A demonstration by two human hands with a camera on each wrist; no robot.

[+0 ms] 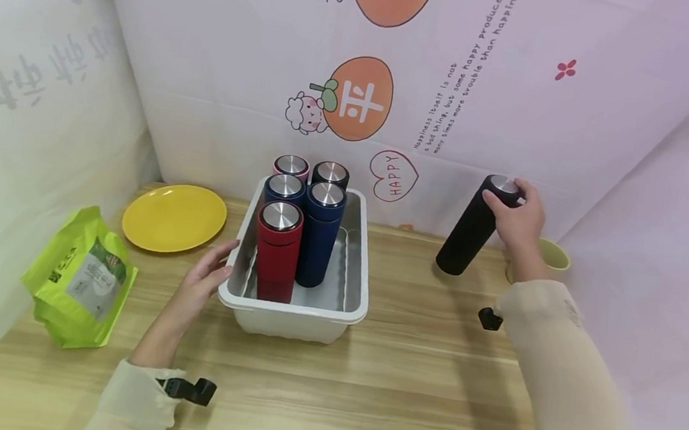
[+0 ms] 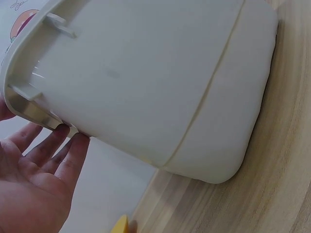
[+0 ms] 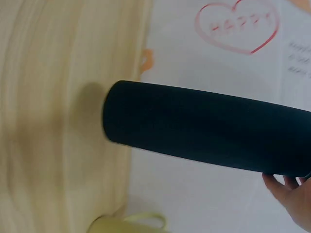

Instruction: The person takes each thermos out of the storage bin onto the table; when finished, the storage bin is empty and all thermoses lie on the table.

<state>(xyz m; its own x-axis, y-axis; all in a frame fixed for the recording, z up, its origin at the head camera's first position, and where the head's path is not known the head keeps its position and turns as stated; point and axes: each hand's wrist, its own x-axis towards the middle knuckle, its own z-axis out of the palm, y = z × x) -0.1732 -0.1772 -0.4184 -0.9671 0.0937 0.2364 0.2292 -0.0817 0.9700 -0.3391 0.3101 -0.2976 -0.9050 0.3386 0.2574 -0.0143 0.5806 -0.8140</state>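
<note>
The black bottle [image 1: 474, 229] is tall and round, and it looks hard, like metal with a dull coat. It should not squash or break with ease, but it could get a dent. The dull side should give good grip; its shiny lid [image 1: 503, 183] looks slick. I can't tell if it is full, so it may be light or a bit heavy. The best place to hold it is round the side, near the middle, because a hold at the top lets the bottom swing.

The right hand [image 1: 520, 223] has its thumb and fingers bent round the top, just by the lid. The bottle hangs down from there toward 7 o'clock — I can't tell if its foot touches the bench [image 1: 403, 375]. A yellow-green cup [image 1: 551, 254] sits close, near 3 o'clock from the bottle.

The left hand [image 1: 199, 282] has its fingers mostly straight and spread a little, touching the rim of the white tub [image 1: 291, 325]. From that hand, the black bottle is well away, between 2 and 3 o'clock, past the tub. Five bottles stand in the tub — a red bottle [image 1: 278, 257] in front, two blue bottles [image 1: 319, 240] and two back bottles [image 1: 331, 174].
</note>
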